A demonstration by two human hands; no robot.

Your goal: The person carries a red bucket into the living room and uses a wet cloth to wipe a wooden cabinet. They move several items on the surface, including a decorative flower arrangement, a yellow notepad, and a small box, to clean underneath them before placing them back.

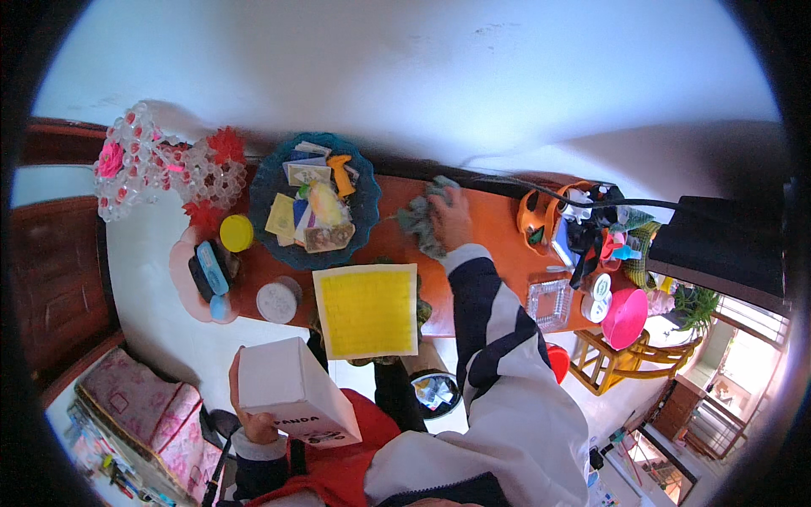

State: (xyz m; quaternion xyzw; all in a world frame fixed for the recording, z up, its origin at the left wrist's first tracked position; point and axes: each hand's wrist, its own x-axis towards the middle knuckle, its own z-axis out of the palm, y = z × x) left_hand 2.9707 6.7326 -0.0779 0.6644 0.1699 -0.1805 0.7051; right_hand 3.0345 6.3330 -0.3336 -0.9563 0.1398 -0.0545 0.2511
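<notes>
A white cardboard box (272,379), printed with dark writing and a picture on one side, is gripped in my left hand (258,426) in front of the table. My right hand (452,218) rests on a crumpled grey-green cloth (418,223), fingers spread over it, against the reddish-brown tabletop (396,190). Left of the cloth is a scalloped blue dish (366,237) heaped with cards, packets and an orange spray-gun-shaped object (342,175). Nearer me, a yellow square sheet with a pale border (366,312) lies over something dark that is mostly hidden.
Beaded ornaments (136,158), a yellow-lidded container (236,233) and a white-lidded jar (277,301) stand left. To the right are a clear plastic tray (549,304), an orange basket (531,222), a pink bowl (624,319) and a black cable (608,203). A bin (451,409) sits below.
</notes>
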